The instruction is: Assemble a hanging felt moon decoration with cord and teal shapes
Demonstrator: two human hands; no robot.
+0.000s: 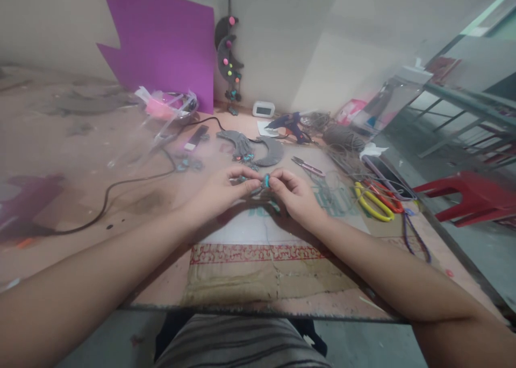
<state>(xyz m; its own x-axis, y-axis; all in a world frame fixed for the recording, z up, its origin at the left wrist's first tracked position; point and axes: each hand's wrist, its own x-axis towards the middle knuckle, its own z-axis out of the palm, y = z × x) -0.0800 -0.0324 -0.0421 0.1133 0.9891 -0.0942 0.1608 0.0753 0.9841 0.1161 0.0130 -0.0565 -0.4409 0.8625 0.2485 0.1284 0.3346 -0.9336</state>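
Note:
Over the middle of the table, my left hand (242, 184) and my right hand (292, 191) meet fingertip to fingertip. Between them is a small turquoise piece (266, 181) with some grey material beside it; whether it is a bead or wound yarn is too small to tell. Thumb and forefinger are pinched together on both hands. Just beyond lie grey crescent shapes (271, 151), one with a grey tassel (242, 143) and small turquoise and orange bits. Thread snips (308, 167) rest to the right of these.
Yellow-and-red-handled scissors (373, 202), a phone (387, 177) and grey yarn (342, 138) lie at right. A glue gun (292, 126) and a small white clock (263, 109) stand behind. At left runs a black cable (107, 198). A purple sheet (169, 40) leans on the wall.

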